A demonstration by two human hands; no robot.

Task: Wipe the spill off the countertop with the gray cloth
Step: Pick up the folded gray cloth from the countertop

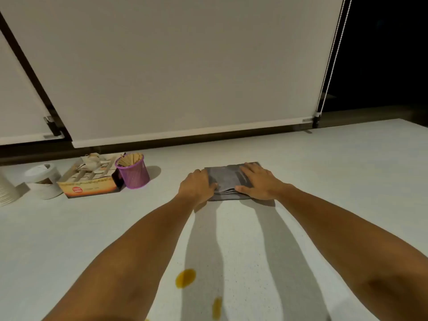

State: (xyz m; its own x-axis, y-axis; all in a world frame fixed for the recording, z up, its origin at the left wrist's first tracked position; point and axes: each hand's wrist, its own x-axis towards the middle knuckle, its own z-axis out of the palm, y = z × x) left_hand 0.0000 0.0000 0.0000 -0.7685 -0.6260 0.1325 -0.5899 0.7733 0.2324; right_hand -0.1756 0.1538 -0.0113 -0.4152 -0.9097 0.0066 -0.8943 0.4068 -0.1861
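Note:
A folded gray cloth [228, 181] lies flat on the white countertop [335, 181], far out in front of me. My left hand [196, 186] rests on the cloth's left edge, fingers curled onto the folds. My right hand [259, 183] lies flat on its right side, thumb along the near edge. Both arms are stretched forward. Close to me, between my forearms, sit two amber-yellow spill spots: a round one [185, 278] and a narrower one [217, 308]. A third spot peeks in at the bottom edge.
At the left back stand a purple mesh cup of wooden sticks [133, 173], an open cardboard box [90, 181], a white tub [44, 179] and a ribbed white cup [5, 189]. A roller blind [185, 77] with a bead chain hangs behind the counter.

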